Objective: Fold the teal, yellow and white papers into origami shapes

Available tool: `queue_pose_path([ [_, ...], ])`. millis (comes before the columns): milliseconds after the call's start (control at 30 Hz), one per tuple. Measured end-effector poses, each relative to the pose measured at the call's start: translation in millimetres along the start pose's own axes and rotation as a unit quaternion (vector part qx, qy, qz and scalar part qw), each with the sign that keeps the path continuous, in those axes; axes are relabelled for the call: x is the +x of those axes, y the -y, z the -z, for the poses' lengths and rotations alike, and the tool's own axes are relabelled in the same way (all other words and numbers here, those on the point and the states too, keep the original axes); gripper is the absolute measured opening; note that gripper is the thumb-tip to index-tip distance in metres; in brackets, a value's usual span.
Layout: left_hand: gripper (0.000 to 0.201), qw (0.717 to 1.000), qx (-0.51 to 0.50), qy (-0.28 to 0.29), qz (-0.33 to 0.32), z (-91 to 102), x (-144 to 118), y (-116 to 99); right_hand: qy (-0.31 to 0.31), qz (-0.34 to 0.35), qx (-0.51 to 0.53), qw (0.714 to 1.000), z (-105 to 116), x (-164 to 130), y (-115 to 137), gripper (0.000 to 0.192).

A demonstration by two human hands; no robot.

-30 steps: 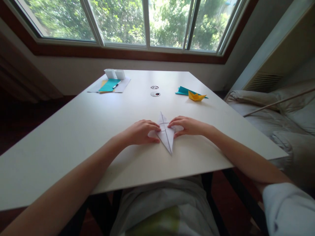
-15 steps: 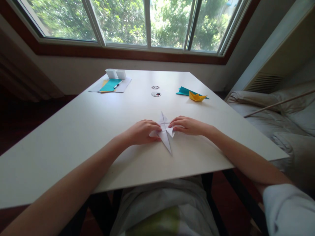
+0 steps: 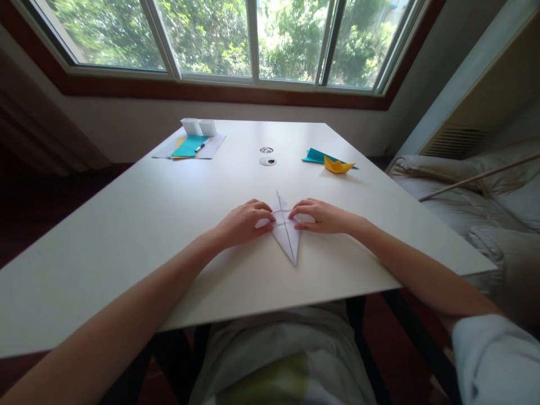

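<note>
A folded white paper [image 3: 287,239] lies on the white table in front of me, long and diamond-shaped, one point toward me. Crease or edge lines cross near its middle. My left hand [image 3: 248,222] has its curled fingers and thumb on the paper's left edge. On the opposite edge, my right hand [image 3: 318,215] holds the paper between bent fingers and thumb. The fingertips cover parts of both side edges.
Far right on the table [image 3: 126,242] are a yellow paper boat [image 3: 338,165] and a teal folded paper [image 3: 316,156]. Far left, a pen [image 3: 202,145] rests on teal paper [image 3: 188,147] beside small white paper boxes [image 3: 207,127]. Round grommets [image 3: 267,161] sit mid-table.
The flap that stuck up at the paper's right side now lies flat, and the lower point looks wider. Both hands have stayed almost in place, with fingers slightly shifted.
</note>
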State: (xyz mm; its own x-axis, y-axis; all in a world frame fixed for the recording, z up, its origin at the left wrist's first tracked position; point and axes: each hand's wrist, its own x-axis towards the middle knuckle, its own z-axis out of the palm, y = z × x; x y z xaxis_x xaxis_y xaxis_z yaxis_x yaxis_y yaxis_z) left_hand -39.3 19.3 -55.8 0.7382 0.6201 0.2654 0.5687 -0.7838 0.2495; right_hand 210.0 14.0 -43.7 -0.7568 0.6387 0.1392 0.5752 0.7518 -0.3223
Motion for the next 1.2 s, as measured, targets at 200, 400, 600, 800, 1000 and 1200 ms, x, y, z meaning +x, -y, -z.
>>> queue_pose_path([
  [200,0.023,0.999,0.013,0.012,-0.040,-1.4,-1,-3,-0.041,-0.031,-0.066,0.997,-4,3,8,0.035],
  [400,0.023,0.997,-0.007,0.031,-0.074,1.2,0,-15,-0.042,-0.041,-0.083,0.995,-12,2,6,0.037],
  [600,0.024,0.998,-0.019,-0.019,-0.064,-0.4,0,-16,-0.005,-0.006,-0.053,0.999,-15,4,1,0.038],
  [800,0.023,0.998,-0.003,-0.027,-0.064,0.1,1,-10,-0.016,0.001,-0.060,0.998,-16,4,1,0.037],
  [1000,0.026,0.999,-0.006,0.016,-0.029,3.1,3,-3,-0.008,-0.008,-0.062,0.998,-17,3,0,0.039],
  [1200,0.023,0.999,-0.024,-0.013,0.043,-0.7,4,-1,-0.016,-0.001,-0.062,0.998,-17,4,-1,0.038],
])
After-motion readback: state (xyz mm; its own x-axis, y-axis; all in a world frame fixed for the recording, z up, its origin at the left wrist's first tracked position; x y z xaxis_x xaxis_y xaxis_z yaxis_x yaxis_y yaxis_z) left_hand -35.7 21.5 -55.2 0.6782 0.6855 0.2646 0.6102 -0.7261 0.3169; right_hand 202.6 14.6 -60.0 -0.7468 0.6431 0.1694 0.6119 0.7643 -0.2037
